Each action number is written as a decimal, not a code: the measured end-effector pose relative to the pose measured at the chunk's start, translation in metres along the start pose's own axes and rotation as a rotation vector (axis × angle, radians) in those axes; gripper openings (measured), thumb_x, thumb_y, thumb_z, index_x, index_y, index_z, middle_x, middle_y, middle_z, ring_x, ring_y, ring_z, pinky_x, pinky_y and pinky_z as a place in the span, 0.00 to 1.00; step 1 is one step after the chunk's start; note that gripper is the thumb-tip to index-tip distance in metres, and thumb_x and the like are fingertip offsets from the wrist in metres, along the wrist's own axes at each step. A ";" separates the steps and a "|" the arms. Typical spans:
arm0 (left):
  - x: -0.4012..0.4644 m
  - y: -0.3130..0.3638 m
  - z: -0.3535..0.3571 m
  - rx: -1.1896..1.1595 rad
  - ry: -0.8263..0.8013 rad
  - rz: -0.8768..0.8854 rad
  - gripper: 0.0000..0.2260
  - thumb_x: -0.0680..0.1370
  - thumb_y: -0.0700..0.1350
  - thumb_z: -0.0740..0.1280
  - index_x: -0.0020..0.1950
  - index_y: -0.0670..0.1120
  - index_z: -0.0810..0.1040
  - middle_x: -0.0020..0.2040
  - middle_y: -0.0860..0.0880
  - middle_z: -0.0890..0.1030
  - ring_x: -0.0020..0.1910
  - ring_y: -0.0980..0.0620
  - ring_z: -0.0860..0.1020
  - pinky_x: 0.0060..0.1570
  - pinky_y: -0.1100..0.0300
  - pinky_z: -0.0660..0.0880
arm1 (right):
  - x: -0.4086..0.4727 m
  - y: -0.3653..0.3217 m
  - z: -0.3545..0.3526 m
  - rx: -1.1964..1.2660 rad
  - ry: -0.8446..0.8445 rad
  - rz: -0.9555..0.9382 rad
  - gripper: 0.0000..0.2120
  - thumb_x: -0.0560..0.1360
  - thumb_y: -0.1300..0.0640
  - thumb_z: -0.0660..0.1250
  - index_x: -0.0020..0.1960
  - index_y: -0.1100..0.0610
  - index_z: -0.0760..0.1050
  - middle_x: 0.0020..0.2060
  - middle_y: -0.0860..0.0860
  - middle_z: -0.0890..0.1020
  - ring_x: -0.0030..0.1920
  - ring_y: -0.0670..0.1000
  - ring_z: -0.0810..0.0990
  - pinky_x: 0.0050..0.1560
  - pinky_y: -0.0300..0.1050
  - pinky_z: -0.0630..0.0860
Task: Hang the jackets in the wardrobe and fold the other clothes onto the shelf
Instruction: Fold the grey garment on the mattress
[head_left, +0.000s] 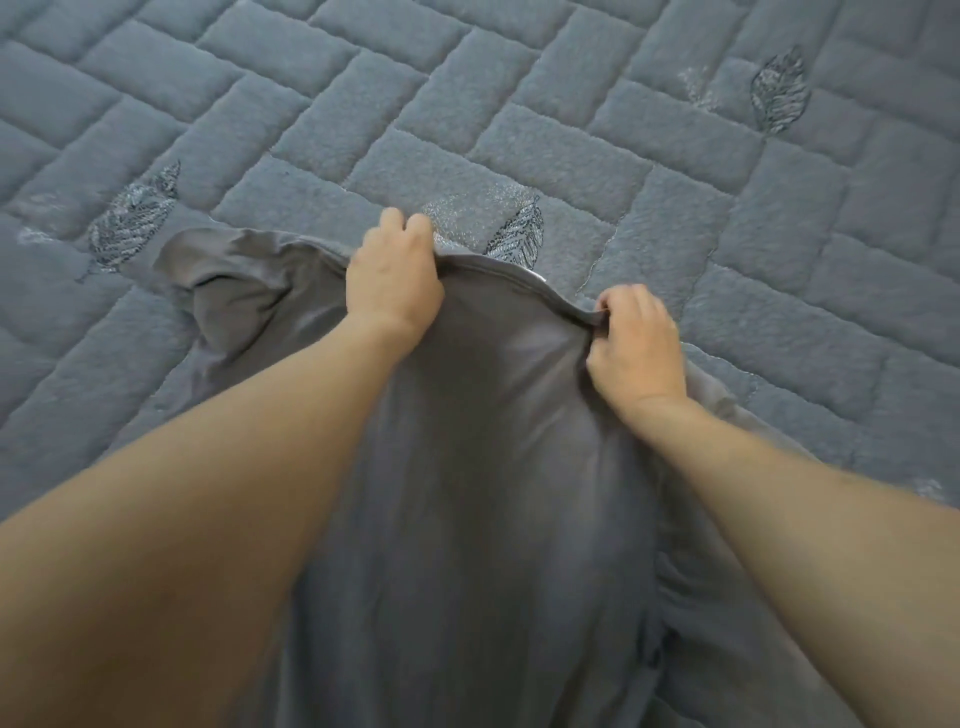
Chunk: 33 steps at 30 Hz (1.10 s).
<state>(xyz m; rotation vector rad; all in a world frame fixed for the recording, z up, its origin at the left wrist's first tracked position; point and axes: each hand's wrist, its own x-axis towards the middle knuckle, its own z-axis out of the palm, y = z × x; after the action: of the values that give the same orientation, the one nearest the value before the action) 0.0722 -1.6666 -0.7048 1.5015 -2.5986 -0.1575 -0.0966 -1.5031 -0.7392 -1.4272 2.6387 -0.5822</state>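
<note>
A dark grey garment (483, 467) of thin, smooth cloth lies spread over the bed, running from the bottom of the view up to the middle. My left hand (395, 275) grips its far hemmed edge, fingers curled over the cloth. My right hand (636, 345) pinches the same edge further right. The edge sags in a curve between the two hands. A loose flap of the garment (228, 280) bunches out to the left. My forearms cover part of the cloth.
A grey quilted bed cover (519, 104) with a brick-like stitched pattern and embroidered leaves (779, 91) fills the whole view. No wardrobe, shelf or other clothing is in sight.
</note>
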 end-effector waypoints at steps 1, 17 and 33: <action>0.003 -0.003 -0.006 -0.095 0.038 -0.030 0.07 0.74 0.32 0.58 0.48 0.42 0.69 0.57 0.38 0.70 0.52 0.36 0.71 0.43 0.47 0.66 | 0.009 0.003 -0.014 -0.001 0.041 -0.055 0.13 0.67 0.69 0.62 0.50 0.62 0.75 0.49 0.62 0.75 0.50 0.64 0.73 0.49 0.55 0.66; -0.070 -0.119 -0.002 -0.121 0.252 -0.226 0.12 0.75 0.51 0.60 0.54 0.47 0.73 0.64 0.44 0.72 0.60 0.40 0.69 0.61 0.46 0.63 | -0.003 -0.134 0.024 0.077 -0.074 -0.451 0.21 0.74 0.48 0.60 0.60 0.59 0.76 0.60 0.58 0.76 0.61 0.60 0.75 0.61 0.57 0.68; 0.019 -0.205 -0.041 -1.397 0.009 -1.137 0.23 0.63 0.49 0.70 0.55 0.40 0.79 0.48 0.43 0.83 0.43 0.46 0.80 0.42 0.54 0.76 | 0.013 -0.173 0.118 -0.220 -0.285 -0.478 0.35 0.76 0.44 0.54 0.79 0.59 0.57 0.78 0.54 0.59 0.78 0.55 0.55 0.76 0.62 0.50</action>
<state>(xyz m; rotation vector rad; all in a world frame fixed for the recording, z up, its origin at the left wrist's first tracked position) 0.2449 -1.7860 -0.6955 1.8250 -0.6754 -1.5446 0.0621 -1.6335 -0.7834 -2.0509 2.1980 -0.0999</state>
